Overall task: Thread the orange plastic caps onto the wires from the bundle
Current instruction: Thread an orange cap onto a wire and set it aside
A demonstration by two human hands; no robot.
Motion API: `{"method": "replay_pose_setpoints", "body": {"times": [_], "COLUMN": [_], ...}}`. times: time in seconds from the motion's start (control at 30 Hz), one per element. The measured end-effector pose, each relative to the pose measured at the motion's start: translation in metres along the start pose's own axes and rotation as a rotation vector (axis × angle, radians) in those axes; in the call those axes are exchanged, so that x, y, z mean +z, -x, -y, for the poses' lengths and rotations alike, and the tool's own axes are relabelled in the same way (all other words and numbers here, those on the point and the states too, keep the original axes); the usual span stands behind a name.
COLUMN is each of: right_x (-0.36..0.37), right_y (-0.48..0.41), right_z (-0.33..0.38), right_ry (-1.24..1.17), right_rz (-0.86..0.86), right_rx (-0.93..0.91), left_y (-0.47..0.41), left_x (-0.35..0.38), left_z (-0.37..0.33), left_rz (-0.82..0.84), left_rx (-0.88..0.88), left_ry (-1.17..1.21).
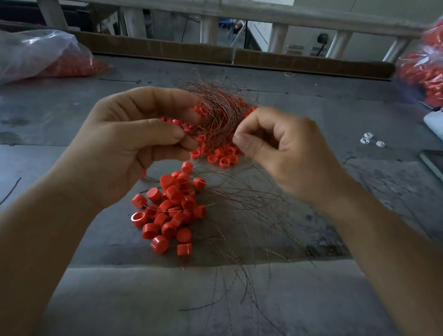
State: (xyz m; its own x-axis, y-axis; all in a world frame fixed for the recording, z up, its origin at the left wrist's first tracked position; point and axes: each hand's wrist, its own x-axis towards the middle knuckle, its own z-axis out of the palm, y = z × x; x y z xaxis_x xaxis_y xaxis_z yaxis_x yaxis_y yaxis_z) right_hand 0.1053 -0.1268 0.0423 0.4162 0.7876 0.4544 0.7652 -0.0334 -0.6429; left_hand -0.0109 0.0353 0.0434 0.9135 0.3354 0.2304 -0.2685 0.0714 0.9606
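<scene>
The left hand (pixel 132 146) has its grip clenched on the edge of a bundle (pixel 218 111) of thin copper-coloured wire, a tangled nest held above the desk (pixel 93 313). The right hand (pixel 288 151), just beside it, pinches the bundle's near edge between thumb and forefinger. Under the bundle lie round orange caps (pixel 221 161), some hollow side up. A nearer heap (pixel 170 212) of them lies among loose wires (pixel 246 219) spread over the desk.
</scene>
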Motion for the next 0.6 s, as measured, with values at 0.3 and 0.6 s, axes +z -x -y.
{"method": "replay_pose_setpoints", "body": {"times": [0.3, 0.6], "right_x": [0.000, 0.002], "right_y": [-0.001, 0.000], "right_z": [-0.003, -0.007], "right_ry": [0.110, 0.264], "right_rz": [0.056, 0.322], "right_rx": [0.080, 0.134], "left_y": [0.001, -0.001], "left_x": [-0.009, -0.007], "left_z": [-0.002, 0.005], "left_rz": [-0.111, 0.044], "left_rx": [-0.074, -0.136], "left_ry": [-0.471, -0.782]}}
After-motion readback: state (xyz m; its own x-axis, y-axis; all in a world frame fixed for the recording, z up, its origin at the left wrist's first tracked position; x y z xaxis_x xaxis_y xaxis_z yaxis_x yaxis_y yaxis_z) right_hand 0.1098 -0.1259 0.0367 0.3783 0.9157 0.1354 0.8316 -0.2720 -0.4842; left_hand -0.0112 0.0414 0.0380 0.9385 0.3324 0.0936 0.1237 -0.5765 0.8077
